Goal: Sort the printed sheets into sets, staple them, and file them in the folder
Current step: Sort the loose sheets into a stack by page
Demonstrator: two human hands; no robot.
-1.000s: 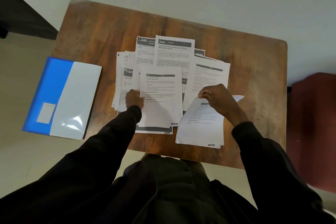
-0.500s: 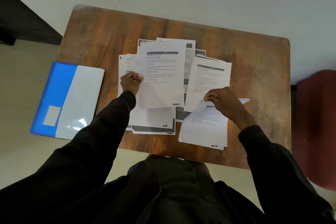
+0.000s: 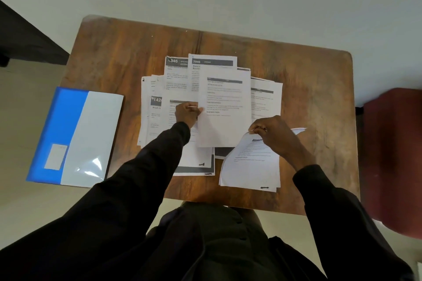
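Several printed sheets [image 3: 178, 80] lie overlapped in the middle of a small wooden table [image 3: 308, 89]. My left hand [image 3: 186, 113] pinches the left edge of one printed sheet [image 3: 225, 107] and holds it lifted over the pile. My right hand [image 3: 272, 131] grips the curled top edge of a small stack of sheets [image 3: 249, 169] at the table's front right. A blue and clear folder [image 3: 75, 137] lies closed to the left, hanging off the table's left edge. No stapler is in view.
A dark red seat [image 3: 395, 155] stands close to the table's right side. A dark piece of furniture [image 3: 25, 39] sits at the far left. Bare wood shows along the table's far edge and right side.
My left hand has lifted one sheet off the front of the pile and carried it up and to the right. My right hand has kept its hold on the small stack.
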